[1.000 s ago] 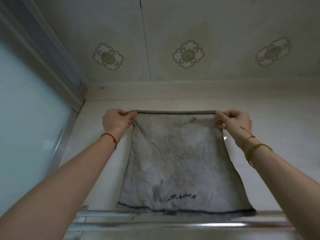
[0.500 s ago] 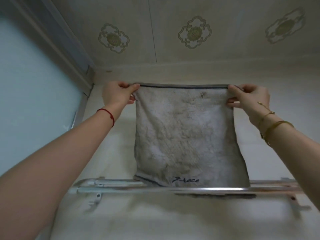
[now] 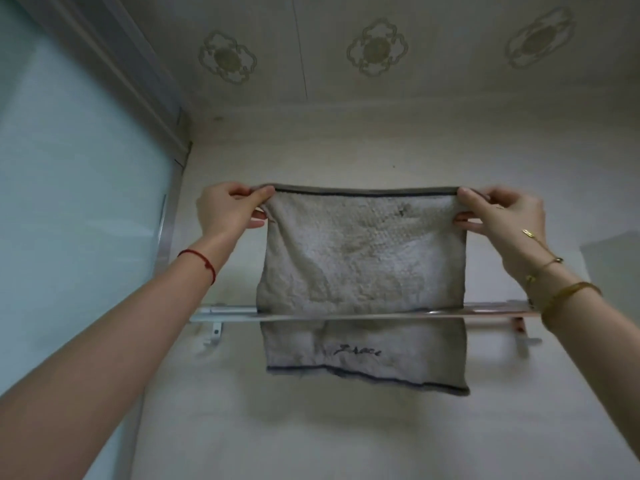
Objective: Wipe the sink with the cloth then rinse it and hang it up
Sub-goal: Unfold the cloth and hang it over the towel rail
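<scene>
left hand (image 3: 230,211) and right hand (image 3: 498,213) pinch the cloth (image 3: 360,258) top corners, fingers clamped (lower half hangs behind the rail (image 3: 346,315)); fold the top edge forward evenly.

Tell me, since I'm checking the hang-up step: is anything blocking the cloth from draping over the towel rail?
Nothing visible does. The cloth already passes behind the front bar of the towel rail, its upper corners pinched by the left hand and right hand.
</scene>
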Demonstrator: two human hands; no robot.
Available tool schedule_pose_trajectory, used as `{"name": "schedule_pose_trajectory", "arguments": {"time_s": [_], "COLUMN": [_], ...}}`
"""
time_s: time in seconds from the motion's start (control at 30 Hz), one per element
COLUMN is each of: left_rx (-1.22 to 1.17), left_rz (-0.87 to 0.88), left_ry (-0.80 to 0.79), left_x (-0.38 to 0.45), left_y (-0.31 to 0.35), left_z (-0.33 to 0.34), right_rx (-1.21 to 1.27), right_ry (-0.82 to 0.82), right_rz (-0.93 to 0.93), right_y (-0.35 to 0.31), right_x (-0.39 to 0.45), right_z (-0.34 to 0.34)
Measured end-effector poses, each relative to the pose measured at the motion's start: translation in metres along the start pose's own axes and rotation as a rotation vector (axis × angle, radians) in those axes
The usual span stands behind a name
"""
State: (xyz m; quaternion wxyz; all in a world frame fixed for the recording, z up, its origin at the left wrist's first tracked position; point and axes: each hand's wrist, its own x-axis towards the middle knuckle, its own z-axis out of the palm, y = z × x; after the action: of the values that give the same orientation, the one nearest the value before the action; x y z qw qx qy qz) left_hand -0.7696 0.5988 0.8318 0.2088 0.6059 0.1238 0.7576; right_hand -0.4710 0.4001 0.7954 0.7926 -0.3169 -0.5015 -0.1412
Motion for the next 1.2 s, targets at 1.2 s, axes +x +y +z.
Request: {"name": "schedule_pose_trajectory", "arguments": {"time_s": [1.2], "left_rx": [-0.101], "left_rz": [0.064], "left_ry": [0.146], "left_x": [-0.006], "left_y": [-0.011], "left_z": [-0.001], "right_rx": [0.100], "right_ry": [-0.014], "right_rz": [0.040], "right_y": [0.037], "right_x": [0.019], "right_z": [0.022]}}
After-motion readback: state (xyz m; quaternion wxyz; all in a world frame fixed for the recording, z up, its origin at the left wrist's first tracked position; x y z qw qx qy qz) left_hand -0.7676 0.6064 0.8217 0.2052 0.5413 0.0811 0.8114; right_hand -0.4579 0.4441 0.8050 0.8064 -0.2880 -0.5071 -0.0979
